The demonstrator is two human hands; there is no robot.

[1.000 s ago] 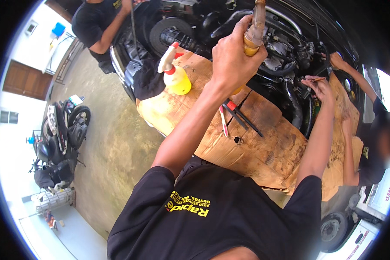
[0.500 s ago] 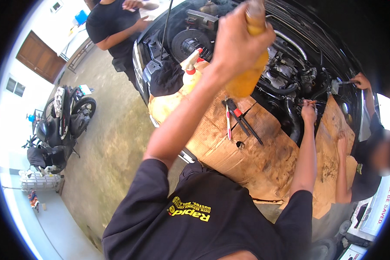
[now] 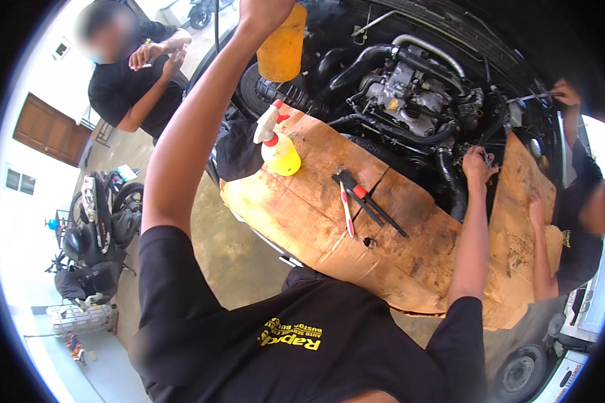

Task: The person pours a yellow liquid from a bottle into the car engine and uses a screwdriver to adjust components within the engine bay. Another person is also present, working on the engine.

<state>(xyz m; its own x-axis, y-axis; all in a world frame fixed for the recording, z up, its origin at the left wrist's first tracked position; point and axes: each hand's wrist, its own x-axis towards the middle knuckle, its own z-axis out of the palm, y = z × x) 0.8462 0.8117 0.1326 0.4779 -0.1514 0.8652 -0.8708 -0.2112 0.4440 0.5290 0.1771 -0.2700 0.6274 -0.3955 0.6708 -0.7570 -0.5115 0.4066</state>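
My left hand (image 3: pixel 265 15), cut off by the upper edge, is raised over the far left of the engine bay and closed around a yellow-orange bottle (image 3: pixel 281 52). Its neck is out of view. My right hand (image 3: pixel 478 165) reaches into the bay by a black ribbed hose (image 3: pixel 446 161); its fingers are curled around something too small to make out. Stained cardboard (image 3: pixel 302 221) lies in front of the engine (image 3: pixel 413 97). On it stand or lie a spray bottle (image 3: pixel 280 156) with yellow liquid, a white and pink toothbrush (image 3: pixel 347 209) and a black brush with a red band (image 3: pixel 361 192).
A black cloth (image 3: pixel 240 149) lies by the spray bottle. At the right, a co-worker (image 3: pixel 581 221) leans in, one hand on a metal tool (image 3: pixel 534 97), the other on cardboard. Another person (image 3: pixel 131 87) stands far left. Motorcycles (image 3: pixel 97 228) are parked at left.
My left hand has carried the yellow-orange bottle up and to the left, off the middle of the bay. The spray bottle now shows fully. My right hand stays near the same spot.
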